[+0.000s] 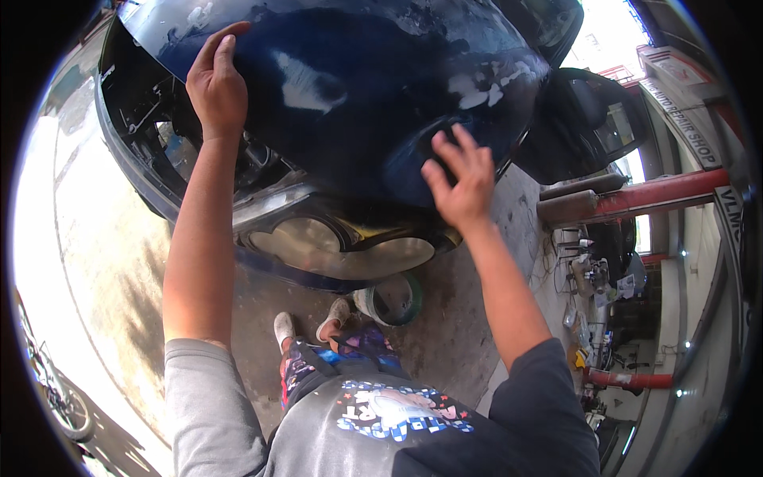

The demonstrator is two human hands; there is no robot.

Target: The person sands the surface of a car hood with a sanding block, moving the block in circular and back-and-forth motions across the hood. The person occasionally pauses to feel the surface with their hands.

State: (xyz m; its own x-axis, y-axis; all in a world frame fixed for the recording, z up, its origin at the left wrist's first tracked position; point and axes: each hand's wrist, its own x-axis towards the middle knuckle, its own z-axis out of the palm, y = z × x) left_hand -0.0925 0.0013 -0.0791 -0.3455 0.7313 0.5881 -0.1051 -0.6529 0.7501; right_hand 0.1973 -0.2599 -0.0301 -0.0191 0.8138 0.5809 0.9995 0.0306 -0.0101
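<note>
A dark blue car fender (342,151) fills the upper middle, with pale, dull patches on its surface. My left hand (218,87) is at the fender's left edge, beside the engine bay, index finger and thumb stretched out and no object visible in it. On the right, above the headlight (342,248), my right hand (462,179) has its fingers spread over the fender's front part, where a smeared patch shows. Whether its fingertips touch the paint, I cannot tell. The headlight's lens looks cloudy and yellowish.
The uncovered engine bay (155,131) lies at left. An open dark car door (584,123) stands out at right. Near my feet is a bucket with a green rim (418,299). Red posts (660,196) and cluttered shop goods line the right; a bicycle (67,405) is at lower left.
</note>
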